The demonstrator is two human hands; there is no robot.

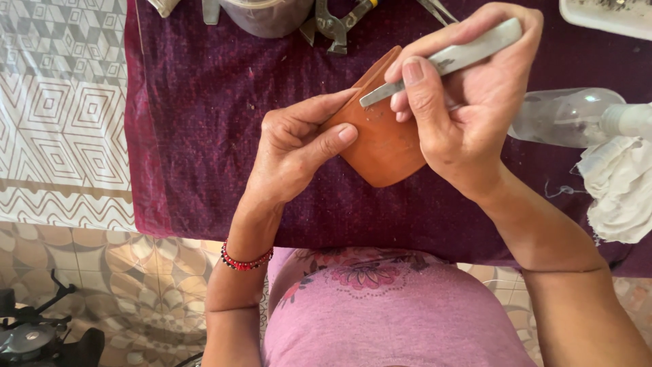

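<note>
My left hand (299, 139) grips a flat orange-brown clay piece (384, 146) by its left edge, thumb lying on its face, over a dark purple cloth (204, 102). In my right hand (462, 102) I hold a slim grey metal tool (448, 60), pinched between thumb and fingers. The tool's tip rests on the upper part of the clay piece. A red and black bead bracelet circles my left wrist.
Metal pliers (333, 26) and a round container (268, 15) lie at the cloth's far edge. A clear plastic bottle (567, 117) lies on its side at the right, beside a white rag (621, 194). A white tray (608, 15) sits at the top right. Patterned mat to the left.
</note>
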